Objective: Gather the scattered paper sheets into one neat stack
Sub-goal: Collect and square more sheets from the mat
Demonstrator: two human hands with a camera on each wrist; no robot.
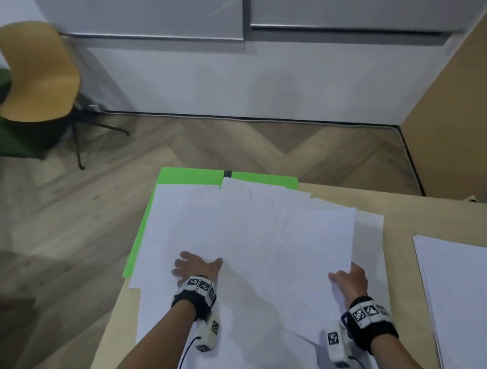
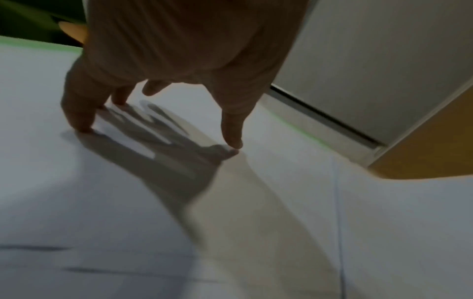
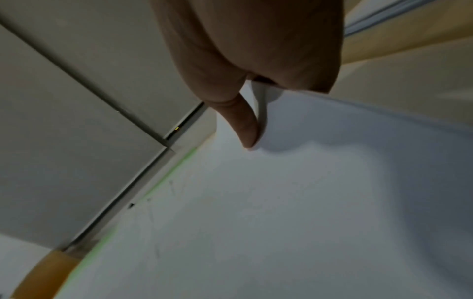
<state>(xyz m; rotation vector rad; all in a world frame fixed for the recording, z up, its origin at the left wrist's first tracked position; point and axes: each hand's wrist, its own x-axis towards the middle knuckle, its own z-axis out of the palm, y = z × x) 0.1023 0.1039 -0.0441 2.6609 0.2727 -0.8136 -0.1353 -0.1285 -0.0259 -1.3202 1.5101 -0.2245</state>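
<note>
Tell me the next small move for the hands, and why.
Probably draw the right hand leftward, sliding the sheet edge it pinches toward the left hand, which presses flat on the spread white sheets. They lie fanned and overlapping across the green mat, not squared.

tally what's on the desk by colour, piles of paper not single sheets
white: 2, the scattered paper sheets under both hands, and the separate white stack at the right edge
green: 1, the green sheet showing at the far edge of the spread
total: 3

The single white sheets overlap too much to count.
</note>
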